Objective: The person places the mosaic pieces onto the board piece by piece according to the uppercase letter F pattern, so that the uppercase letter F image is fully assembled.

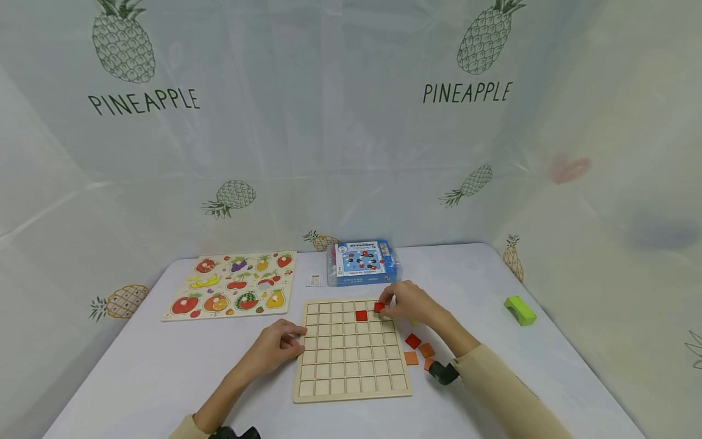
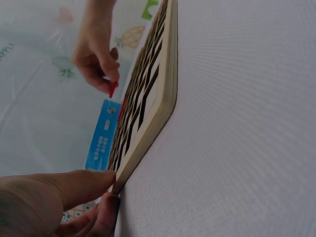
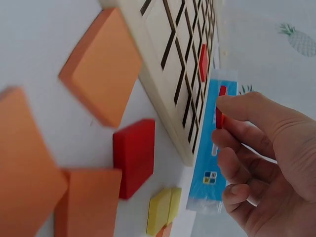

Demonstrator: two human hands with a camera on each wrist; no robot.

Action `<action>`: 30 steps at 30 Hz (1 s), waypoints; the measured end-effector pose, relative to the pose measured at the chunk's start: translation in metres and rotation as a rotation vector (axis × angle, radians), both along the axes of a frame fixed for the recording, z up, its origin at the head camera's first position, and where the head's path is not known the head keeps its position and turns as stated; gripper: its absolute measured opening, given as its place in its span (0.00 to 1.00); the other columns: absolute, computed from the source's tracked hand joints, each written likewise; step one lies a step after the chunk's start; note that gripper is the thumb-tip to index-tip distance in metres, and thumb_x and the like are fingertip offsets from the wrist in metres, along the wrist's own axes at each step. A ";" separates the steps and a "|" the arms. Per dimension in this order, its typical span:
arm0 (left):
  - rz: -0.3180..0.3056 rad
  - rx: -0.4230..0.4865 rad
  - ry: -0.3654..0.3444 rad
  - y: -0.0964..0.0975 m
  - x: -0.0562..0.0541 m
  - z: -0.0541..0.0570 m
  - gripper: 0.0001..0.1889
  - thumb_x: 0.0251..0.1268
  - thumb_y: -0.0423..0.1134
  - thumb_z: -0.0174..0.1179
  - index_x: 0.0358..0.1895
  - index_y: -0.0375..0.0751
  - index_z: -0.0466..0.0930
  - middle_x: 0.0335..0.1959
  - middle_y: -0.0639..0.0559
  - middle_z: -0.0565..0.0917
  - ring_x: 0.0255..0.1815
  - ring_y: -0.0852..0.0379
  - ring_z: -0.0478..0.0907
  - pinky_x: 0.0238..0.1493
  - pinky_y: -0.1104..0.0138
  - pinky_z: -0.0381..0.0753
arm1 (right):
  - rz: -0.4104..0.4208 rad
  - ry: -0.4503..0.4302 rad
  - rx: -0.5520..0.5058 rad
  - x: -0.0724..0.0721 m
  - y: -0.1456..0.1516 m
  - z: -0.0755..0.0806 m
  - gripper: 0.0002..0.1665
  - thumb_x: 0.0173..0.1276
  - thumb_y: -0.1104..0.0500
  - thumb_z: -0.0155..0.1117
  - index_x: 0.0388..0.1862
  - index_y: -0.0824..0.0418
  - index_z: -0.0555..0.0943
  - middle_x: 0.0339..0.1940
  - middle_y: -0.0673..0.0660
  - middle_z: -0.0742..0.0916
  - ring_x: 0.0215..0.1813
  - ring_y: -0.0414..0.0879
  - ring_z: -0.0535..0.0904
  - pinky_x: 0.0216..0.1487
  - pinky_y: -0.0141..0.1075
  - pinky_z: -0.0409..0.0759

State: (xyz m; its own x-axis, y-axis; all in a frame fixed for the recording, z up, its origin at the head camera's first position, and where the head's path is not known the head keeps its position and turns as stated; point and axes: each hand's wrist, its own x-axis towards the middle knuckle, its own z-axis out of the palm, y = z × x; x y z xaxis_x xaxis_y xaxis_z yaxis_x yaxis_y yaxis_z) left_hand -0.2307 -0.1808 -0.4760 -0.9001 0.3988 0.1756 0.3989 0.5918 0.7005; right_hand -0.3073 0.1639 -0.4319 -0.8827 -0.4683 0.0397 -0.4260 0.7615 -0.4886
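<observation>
Thin, bright red square tile (image 1: 379, 307) now pinched in the right grip (image 1: 408, 301), pale gridded wooden board (image 1: 351, 354) touched at its edge by the left grip (image 1: 274, 345), fingers parted.

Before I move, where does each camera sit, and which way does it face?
Head: worn on the head, facing forward and down at the grid board; left hand, right hand and beige sleeves show.
Left wrist: on that wrist, looking along the grid board's edge; left hand near, right hand beyond.
Right wrist: on that wrist, looking past loose tiles toward the grid board; right hand shows.
Both wrist views share the right hand, its red tile and the blue box.
</observation>
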 end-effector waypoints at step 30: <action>0.018 0.002 -0.026 0.000 -0.002 -0.002 0.18 0.59 0.36 0.69 0.52 0.35 0.83 0.43 0.46 0.80 0.34 0.66 0.77 0.35 0.75 0.78 | 0.165 0.037 0.043 -0.006 -0.058 -0.007 0.11 0.60 0.56 0.74 0.40 0.58 0.87 0.34 0.48 0.88 0.35 0.38 0.78 0.36 0.30 0.77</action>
